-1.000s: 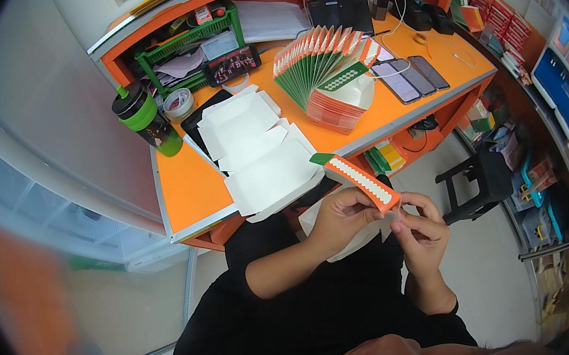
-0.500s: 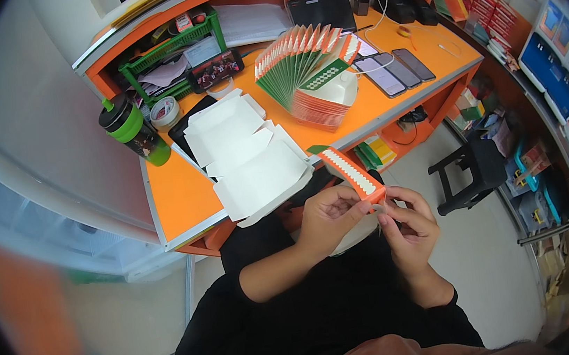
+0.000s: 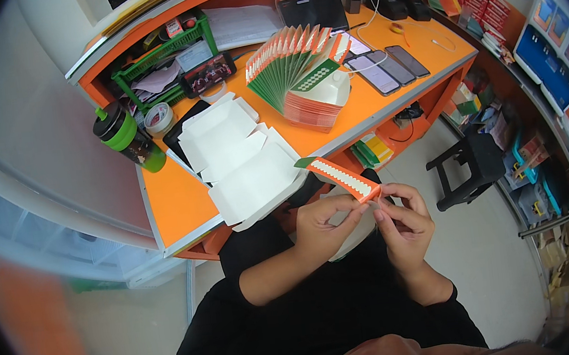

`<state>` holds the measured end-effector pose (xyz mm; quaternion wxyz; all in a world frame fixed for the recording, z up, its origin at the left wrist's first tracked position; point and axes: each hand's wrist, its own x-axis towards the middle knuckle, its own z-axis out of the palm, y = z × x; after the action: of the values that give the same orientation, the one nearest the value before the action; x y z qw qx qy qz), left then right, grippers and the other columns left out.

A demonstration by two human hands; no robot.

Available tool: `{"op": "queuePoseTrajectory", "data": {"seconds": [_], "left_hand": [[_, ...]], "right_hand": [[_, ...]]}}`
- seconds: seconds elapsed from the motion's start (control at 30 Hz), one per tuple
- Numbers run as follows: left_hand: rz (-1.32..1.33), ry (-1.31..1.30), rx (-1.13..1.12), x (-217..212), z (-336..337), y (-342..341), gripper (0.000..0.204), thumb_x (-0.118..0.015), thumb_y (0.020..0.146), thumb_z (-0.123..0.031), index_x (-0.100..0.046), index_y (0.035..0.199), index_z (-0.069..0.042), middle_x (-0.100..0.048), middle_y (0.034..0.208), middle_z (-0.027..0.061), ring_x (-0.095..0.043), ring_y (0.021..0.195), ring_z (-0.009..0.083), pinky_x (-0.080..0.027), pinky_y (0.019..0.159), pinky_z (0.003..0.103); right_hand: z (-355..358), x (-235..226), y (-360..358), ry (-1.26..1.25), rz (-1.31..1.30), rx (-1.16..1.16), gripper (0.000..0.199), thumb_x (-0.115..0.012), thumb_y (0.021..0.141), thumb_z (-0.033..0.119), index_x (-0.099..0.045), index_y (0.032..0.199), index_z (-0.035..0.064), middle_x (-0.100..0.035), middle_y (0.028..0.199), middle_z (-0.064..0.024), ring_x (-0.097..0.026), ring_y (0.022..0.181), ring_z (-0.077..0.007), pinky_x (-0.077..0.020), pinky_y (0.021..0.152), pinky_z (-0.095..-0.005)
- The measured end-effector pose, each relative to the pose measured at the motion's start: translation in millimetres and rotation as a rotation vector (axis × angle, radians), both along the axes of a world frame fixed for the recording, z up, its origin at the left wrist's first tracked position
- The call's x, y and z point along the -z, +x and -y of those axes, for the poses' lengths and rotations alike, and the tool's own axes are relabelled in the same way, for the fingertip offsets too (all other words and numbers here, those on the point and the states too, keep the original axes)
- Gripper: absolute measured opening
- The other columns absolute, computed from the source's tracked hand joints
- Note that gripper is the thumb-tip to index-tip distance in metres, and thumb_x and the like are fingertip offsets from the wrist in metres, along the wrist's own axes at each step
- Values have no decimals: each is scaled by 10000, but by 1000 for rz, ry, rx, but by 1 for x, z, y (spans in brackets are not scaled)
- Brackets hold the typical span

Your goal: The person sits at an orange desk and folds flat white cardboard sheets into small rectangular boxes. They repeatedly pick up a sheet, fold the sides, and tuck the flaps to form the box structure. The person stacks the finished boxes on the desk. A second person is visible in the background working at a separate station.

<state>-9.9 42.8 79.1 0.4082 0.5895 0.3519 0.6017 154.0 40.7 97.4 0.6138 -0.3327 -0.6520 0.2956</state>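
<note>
Above my lap I hold a cardboard food box, orange and green with a white patterned strip along its side. My left hand pinches its near corner between thumb and fingers. At the same corner the thumb and fingertips of my right hand are pressed together on the card. The box's pale inside shows partly below the strip; my hands hide the rest. On the desk beyond, white unfolded cartons overlap at the left. A fanned stack of nested orange and green boxes stands to their right.
The orange desk has a metal front edge. A green-lidded tumbler, a tape roll and a propped phone stand at the left. Several phones lie at the right. A black stool stands on the floor.
The box has tilted, its far green end swinging left and down. Both hands stay at its near corner, with the right fingers drawn closer together. The view has shifted slightly.
</note>
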Motion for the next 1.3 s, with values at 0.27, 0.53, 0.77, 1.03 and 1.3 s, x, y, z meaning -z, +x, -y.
{"op": "queuePoseTrajectory", "data": {"seconds": [0.27, 0.53, 0.77, 1.03, 1.3], "left_hand": [[1, 99, -108, 10, 1, 7, 79, -753, 843, 28, -717, 914, 22, -752, 916, 110, -704, 831, 109, -545, 744, 248], [-60, 110, -220, 5, 4, 8, 80, -770, 837, 14, -718, 898, 24, -762, 919, 116, -711, 827, 101, -556, 736, 240], [39, -31, -152, 2, 6, 8, 88, -725, 875, 29, -734, 962, 40, -763, 1007, 132, -694, 887, 91, -557, 821, 250], [-9, 44, -50, -1, 6, 2, 104, -688, 887, 46, -729, 982, 52, -740, 1113, 161, -697, 966, 134, -550, 868, 276], [-47, 125, 191, 4, -14, -21, 167, -740, 855, 0, -739, 1020, 24, -744, 1014, 117, -706, 919, 165, -543, 817, 283]], "right_hand": [[2, 2, -3, 43, 8, 8, 192, -715, 829, -86, -745, 1014, -45, -626, 1186, -202, -659, 1104, -279, -543, 1000, -391], [0, 6, -7, 77, 29, 34, 192, -726, 826, -79, -741, 1016, -54, -623, 1188, -209, -666, 1100, -284, -550, 989, -400], [-5, 12, -7, 105, 47, 11, 168, -747, 813, -68, -739, 980, -65, -595, 1199, -212, -658, 1108, -299, -558, 986, -437], [-8, 15, -4, 103, 66, 10, 163, -751, 804, -69, -740, 967, -64, -595, 1205, -213, -658, 1106, -303, -555, 988, -440], [-10, 6, 4, 46, 39, -60, 178, -737, 792, -73, -747, 969, -55, -627, 1177, -222, -663, 1102, -311, -544, 996, -441]]}}
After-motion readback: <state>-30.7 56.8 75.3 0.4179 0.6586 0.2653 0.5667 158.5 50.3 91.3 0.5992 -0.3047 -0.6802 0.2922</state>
